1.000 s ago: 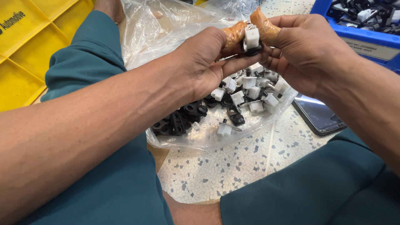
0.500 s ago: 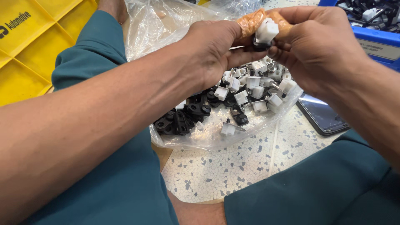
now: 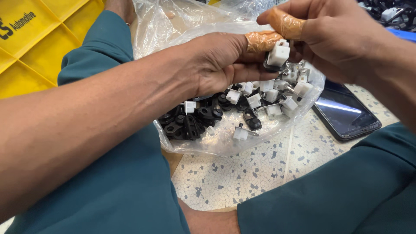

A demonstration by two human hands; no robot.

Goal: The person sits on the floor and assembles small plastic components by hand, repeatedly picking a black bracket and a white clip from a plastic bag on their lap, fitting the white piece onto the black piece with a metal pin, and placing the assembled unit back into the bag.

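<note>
My left hand (image 3: pixel 221 63) pinches a small white-and-black plastic part (image 3: pixel 277 55) between its taped thumb and fingers. Just to the right of that part is my right hand (image 3: pixel 329 39), whose taped index finger curls over the top of it; whether it grips the part is unclear. Both hands hover over a clear plastic bag (image 3: pixel 173 26) lying open on the floor. Several loose white clips (image 3: pixel 268 96) and black ring-shaped parts (image 3: pixel 190 119) fill the bag below the hands.
A dark phone (image 3: pixel 346 112) lies screen-up on the speckled floor (image 3: pixel 242 173) to the right of the bag. A yellow plastic crate (image 3: pixel 39 39) stands at the left. A blue bin (image 3: pixel 401 32) with more parts is at the top right. My teal-clad knees frame the bag.
The view has shifted closer and slightly left. The held part has dropped from between both thumbs to my left fingertips, and my right hand has lifted a little above it.
</note>
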